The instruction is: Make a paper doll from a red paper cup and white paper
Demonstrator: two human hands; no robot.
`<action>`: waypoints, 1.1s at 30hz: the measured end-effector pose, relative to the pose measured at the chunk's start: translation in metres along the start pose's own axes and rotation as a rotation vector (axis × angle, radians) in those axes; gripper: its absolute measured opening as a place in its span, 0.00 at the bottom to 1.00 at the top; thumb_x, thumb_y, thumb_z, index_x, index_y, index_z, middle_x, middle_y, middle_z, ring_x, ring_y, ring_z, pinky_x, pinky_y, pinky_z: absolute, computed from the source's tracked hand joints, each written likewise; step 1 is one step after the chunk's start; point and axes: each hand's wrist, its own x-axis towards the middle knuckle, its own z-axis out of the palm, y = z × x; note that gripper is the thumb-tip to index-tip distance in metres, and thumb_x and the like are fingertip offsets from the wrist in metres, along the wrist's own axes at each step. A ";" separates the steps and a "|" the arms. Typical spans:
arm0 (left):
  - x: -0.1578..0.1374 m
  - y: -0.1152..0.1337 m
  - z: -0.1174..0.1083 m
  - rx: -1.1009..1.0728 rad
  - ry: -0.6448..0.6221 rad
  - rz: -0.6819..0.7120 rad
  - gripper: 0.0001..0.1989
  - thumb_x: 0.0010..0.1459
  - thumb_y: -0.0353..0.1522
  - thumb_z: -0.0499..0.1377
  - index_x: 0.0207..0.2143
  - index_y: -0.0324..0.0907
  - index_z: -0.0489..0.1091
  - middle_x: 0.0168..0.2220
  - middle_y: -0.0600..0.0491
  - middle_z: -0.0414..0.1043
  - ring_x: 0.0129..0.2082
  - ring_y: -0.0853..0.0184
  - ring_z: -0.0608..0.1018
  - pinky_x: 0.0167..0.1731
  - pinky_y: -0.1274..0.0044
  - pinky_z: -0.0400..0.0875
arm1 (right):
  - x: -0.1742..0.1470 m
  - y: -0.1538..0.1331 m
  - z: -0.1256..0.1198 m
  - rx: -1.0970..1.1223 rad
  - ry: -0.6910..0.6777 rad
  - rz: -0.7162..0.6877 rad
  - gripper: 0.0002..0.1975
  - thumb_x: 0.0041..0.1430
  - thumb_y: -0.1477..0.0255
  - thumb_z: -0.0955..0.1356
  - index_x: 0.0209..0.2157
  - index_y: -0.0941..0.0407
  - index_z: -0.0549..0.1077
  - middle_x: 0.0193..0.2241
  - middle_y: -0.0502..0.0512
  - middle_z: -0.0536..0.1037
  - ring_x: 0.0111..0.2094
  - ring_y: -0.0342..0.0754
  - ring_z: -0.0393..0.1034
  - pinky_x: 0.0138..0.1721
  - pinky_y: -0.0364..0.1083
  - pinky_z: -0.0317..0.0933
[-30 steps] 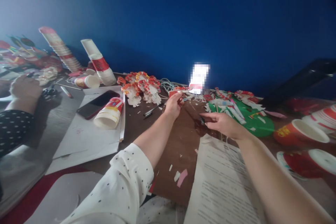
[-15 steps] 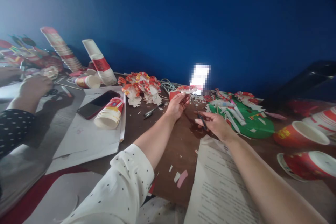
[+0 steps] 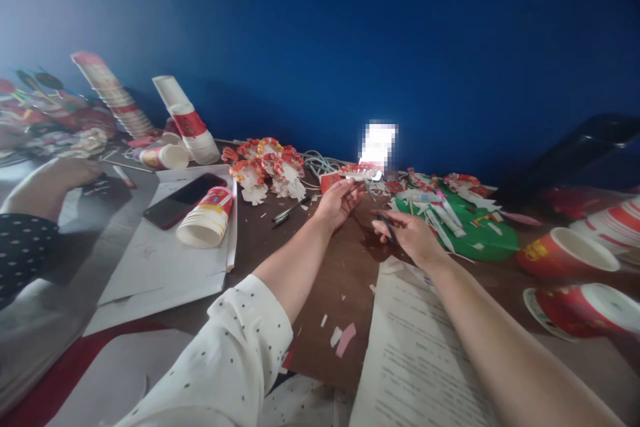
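My left hand [image 3: 341, 203] is closed in a pinch on a red-and-white cut paper piece [image 3: 361, 172], which it holds up over the brown table [image 3: 325, 267]. In my right hand [image 3: 404, 232] is a pair of scissors with dark handles [image 3: 387, 228]; its fingers are wrapped round them. The blades point up and away toward the paper piece; whether they touch it I cannot tell. Just left of my left hand lie several red-and-white fringed paper shapes [image 3: 270, 167]. A green sheet [image 3: 493, 240] with glue tubes and scraps lies beyond my right hand.
A printed sheet [image 3: 415, 347] lies under my right forearm. Paper cups [image 3: 565, 250] stand at the right. White papers [image 3: 135, 267] carry a dark phone [image 3: 183, 199] and stacked cups [image 3: 205, 217]. A pen [image 3: 290, 212] lies nearby. A co-worker's hand [image 3: 60, 180] is at far left.
The scissors and my right hand have shifted slightly, while my left hand keeps the paper piece. The co-worker's hand at far left has moved a little. The view has turned slightly.
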 end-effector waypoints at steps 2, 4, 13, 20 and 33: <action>0.000 0.000 0.001 -0.008 0.004 -0.001 0.03 0.56 0.27 0.58 0.30 0.36 0.71 0.29 0.51 0.76 0.32 0.72 0.78 0.36 0.81 0.72 | 0.000 0.000 0.000 -0.012 0.001 -0.010 0.28 0.46 0.58 0.72 0.46 0.59 0.75 0.26 0.53 0.75 0.23 0.40 0.65 0.25 0.41 0.60; 0.001 -0.001 0.000 -0.018 0.002 0.006 0.02 0.56 0.27 0.59 0.30 0.36 0.71 0.29 0.50 0.76 0.32 0.72 0.78 0.35 0.81 0.72 | 0.000 0.000 0.000 -0.011 0.002 -0.018 0.28 0.46 0.57 0.72 0.46 0.60 0.75 0.25 0.53 0.74 0.22 0.40 0.65 0.24 0.41 0.60; 0.003 -0.002 -0.001 -0.056 0.018 0.020 0.02 0.55 0.27 0.60 0.29 0.36 0.71 0.28 0.51 0.75 0.31 0.73 0.78 0.35 0.82 0.71 | -0.002 0.000 0.003 0.047 -0.019 0.007 0.30 0.45 0.56 0.72 0.46 0.61 0.74 0.24 0.53 0.74 0.21 0.40 0.65 0.21 0.40 0.59; 0.003 -0.002 0.000 -0.088 0.036 0.005 0.02 0.54 0.26 0.61 0.29 0.36 0.71 0.27 0.52 0.75 0.29 0.73 0.78 0.34 0.82 0.72 | 0.000 0.003 0.005 0.017 0.005 -0.025 0.28 0.47 0.57 0.71 0.46 0.60 0.75 0.24 0.52 0.74 0.21 0.40 0.65 0.23 0.41 0.60; 0.001 -0.002 0.002 -0.149 0.077 -0.022 0.02 0.55 0.25 0.60 0.29 0.34 0.71 0.28 0.50 0.74 0.31 0.72 0.78 0.35 0.82 0.73 | -0.005 -0.003 0.008 -0.024 0.010 -0.040 0.27 0.49 0.57 0.70 0.47 0.59 0.75 0.25 0.53 0.74 0.22 0.40 0.65 0.25 0.42 0.61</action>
